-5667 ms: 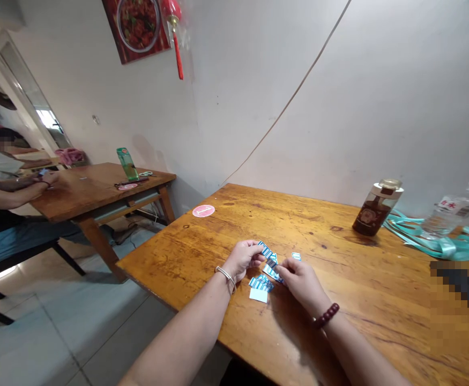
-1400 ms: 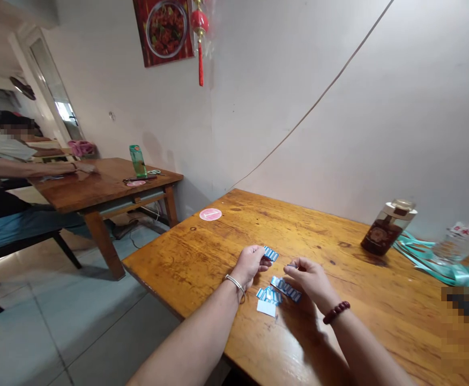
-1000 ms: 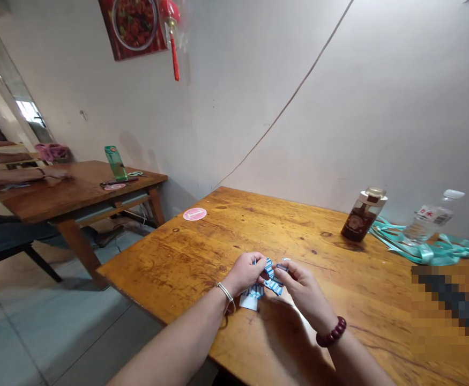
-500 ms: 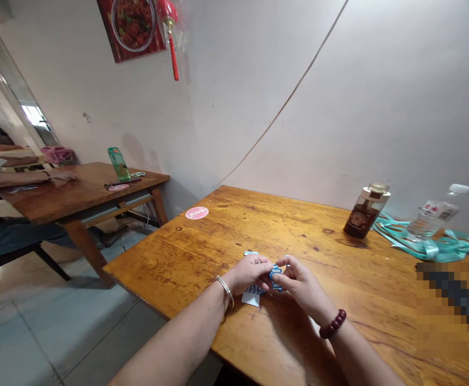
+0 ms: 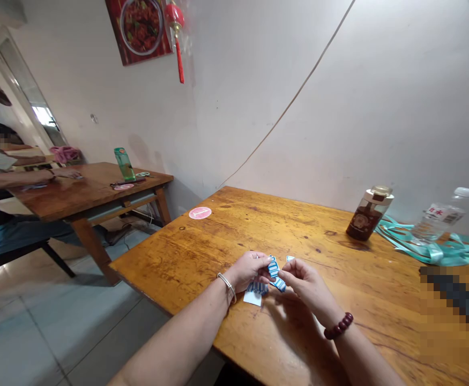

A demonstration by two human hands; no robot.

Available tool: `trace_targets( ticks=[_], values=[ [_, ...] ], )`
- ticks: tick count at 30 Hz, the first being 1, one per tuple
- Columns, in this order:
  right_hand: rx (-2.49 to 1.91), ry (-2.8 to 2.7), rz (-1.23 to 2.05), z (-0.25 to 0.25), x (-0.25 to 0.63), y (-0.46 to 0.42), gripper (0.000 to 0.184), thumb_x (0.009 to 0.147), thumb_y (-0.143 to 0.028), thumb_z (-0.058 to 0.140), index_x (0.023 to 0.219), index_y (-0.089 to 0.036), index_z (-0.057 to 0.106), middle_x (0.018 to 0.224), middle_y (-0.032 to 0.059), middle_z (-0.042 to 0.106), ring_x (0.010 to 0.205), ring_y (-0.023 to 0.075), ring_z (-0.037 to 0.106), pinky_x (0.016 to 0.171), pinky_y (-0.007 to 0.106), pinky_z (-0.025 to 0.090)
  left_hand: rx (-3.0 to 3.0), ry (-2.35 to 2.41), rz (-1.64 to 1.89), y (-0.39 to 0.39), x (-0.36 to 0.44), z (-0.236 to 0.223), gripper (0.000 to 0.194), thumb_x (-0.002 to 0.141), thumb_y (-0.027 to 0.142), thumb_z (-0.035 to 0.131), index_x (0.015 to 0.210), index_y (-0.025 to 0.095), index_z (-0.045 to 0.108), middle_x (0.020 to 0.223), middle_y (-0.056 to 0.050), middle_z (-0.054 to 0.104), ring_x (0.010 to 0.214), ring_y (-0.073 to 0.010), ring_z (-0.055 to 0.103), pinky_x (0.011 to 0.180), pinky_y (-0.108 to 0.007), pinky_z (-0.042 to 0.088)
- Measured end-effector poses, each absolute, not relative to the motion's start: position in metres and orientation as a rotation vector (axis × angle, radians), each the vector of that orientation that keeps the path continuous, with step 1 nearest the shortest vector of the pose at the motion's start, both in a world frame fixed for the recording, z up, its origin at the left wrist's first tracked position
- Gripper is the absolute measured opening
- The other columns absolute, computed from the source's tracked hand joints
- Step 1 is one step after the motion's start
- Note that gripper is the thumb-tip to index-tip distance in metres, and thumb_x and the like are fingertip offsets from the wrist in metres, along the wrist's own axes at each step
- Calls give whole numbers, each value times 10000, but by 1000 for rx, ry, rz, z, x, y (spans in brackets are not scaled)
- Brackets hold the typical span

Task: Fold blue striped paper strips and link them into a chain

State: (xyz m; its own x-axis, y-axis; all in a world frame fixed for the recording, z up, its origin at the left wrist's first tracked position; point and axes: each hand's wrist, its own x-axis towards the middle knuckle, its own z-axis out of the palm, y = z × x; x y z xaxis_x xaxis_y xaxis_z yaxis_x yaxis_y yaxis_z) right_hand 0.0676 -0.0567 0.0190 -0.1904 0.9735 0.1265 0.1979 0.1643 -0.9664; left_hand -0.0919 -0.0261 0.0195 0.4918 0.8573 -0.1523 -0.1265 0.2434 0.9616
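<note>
Between the fingertips of my left hand (image 5: 247, 271) is a small fan of blue-edged white cards (image 5: 273, 267). My right hand (image 5: 305, 285) is closed in a pinch at the fan's lower right edge; whether it holds a separate card is too small to tell. Below the fan, more blue-and-white cards (image 5: 278, 284) lie overlapped on the wooden table (image 5: 234, 228). Another spread of cards (image 5: 257, 288) sits under my left hand, partly hidden, beside a plain white card (image 5: 252, 298). One loose card (image 5: 290, 259) shows just behind my right fingers.
A brown drink bottle (image 5: 369, 214), a clear water bottle (image 5: 439, 217) and turquoise ribbons (image 5: 429, 251) stand at the right back. A pink round sticker (image 5: 200, 213) is near the left edge. At another table (image 5: 97, 179) a person's arm (image 5: 25, 177) reaches over a green bottle's table.
My hands were apart 1.4 seconds ago, the right pinching something small; they have since come together at the fan. Since half a second ago, the fan shows more openly.
</note>
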Motion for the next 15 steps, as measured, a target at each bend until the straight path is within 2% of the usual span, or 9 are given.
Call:
trace_targets(
  ticks=[9,15],
  values=[
    [-1173,-1545,1002,7,60,-57,232,667,-390,562,668,-175,474,555,-36,466,497,87,420,449,200,319,1098,839,825,-22,-92,11,308,602,391,625,705,114,537,633,-12,545,504,-62,502,475,-172,384],
    [-1111,-1405,1058,7,56,-57,208,650,-355,586,683,-180,478,591,-28,489,522,95,445,465,203,346,1046,811,825,-23,-93,13,279,590,326,656,734,113,547,668,-21,559,519,-62,518,495,-169,393]
  ],
)
